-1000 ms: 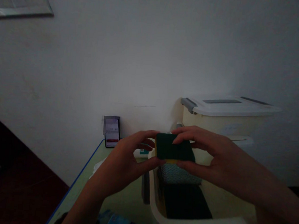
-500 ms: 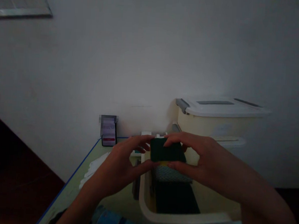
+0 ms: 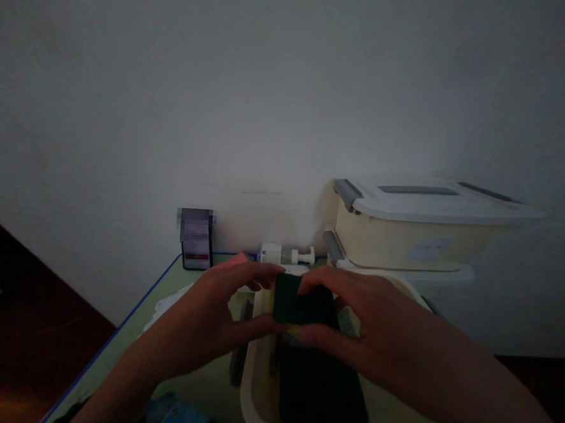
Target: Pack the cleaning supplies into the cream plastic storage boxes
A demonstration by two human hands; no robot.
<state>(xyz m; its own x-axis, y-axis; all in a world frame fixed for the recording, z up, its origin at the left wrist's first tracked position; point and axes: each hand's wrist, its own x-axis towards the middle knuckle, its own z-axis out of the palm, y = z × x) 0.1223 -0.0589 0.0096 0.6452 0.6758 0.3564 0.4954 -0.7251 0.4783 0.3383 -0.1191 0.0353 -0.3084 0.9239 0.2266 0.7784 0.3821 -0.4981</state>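
- From the head view: holding a green-and-yellow sponge (image 3: 305,302) with 2 hands, above the left part of an open tub (image 3: 249,388), with the green face toward the camera and yellow showing along the left and near edges.
- Gripping the left end of the sponge with the left hand (image 3: 209,312), with the thumb at the near edge and fingers at the far edge.
- Gripping the right end with the right hand (image 3: 372,309), with the thumb at the near edge and 1 finger bent onto the green face.
- Showing a dark pad (image 3: 322,392) inside the tub, nearer the camera than the sponge, and a patterned item (image 3: 347,321), mostly hidden behind the sponge and right hand.
- Showing 1 pump bottle (image 3: 284,255) on its side just beyond the hands, near the wall (image 3: 269,108).
- Showing a phone (image 3: 197,239) propped upright at the far left corner of the green table (image 3: 208,373).
- Showing a lidded box (image 3: 381,237) behind the tub, to the right.
- Showing something blue (image 3: 183,420) at the bottom edge, too dim to identify.
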